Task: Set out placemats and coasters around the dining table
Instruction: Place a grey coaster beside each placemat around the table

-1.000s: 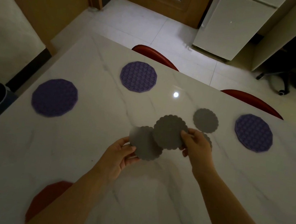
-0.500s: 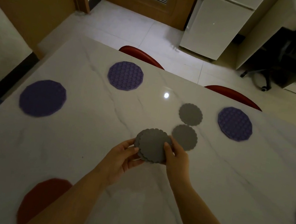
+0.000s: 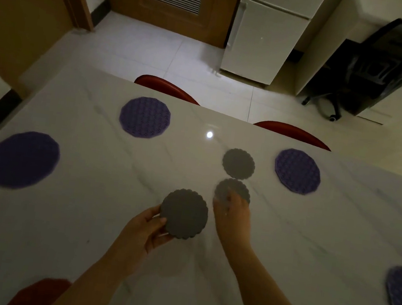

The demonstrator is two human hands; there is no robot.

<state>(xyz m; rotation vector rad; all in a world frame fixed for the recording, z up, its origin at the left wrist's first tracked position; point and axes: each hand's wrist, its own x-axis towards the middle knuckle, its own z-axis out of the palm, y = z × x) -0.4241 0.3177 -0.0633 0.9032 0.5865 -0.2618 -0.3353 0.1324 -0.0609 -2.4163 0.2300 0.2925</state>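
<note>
Leaving the coaster stack [image 3: 183, 213] pinched in the left hand [image 3: 143, 231] toward the near edge of the table [image 3: 70, 224], the right hand [image 3: 233, 215] now covers a lying coaster [image 3: 237, 187] mid-table, probably to reposition it; its blurred fingers' grip is unclear.

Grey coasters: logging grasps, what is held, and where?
Left hand pinches the raised coaster by its near-left rim; right hand touches the table coaster, grip unclear.

Dim, single glare spot [image 3: 209, 134] on marble table [image 3: 79, 215], motion blur on right hand [image 3: 233, 219] and far-left placemat [image 3: 22, 159], wide-angle bowing at edges.
</note>
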